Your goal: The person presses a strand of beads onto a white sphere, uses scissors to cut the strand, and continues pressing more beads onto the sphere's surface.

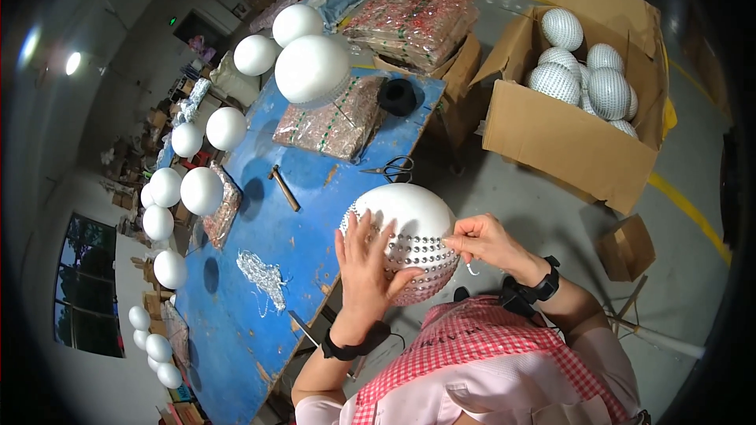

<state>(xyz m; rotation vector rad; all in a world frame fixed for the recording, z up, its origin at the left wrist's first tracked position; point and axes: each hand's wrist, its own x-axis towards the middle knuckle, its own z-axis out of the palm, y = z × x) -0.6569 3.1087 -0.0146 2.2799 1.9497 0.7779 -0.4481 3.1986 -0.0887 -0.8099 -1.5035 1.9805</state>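
Observation:
A large white ball (408, 206) is in front of me, just off the table's near edge. Rows of small silver beads wrap its lower part, while its top is bare and smooth. My left hand (364, 271) lies against the ball's left side with its fingers spread. At the right side, the fingertips of my right hand (487, 240) are pinched on a thin bead strand (472, 269), whose short end dangles below them. A tangled pile of silver bead strands (264, 279) lies on the blue table (236, 354).
A hammer (285, 189), scissors (391, 168) and a black roll (397, 97) lie on the table, with bagged beads (335, 122) behind. Several plain white balls (313, 71) stand along its far side. At right, a cardboard box (563, 138) holds beaded balls (609, 93).

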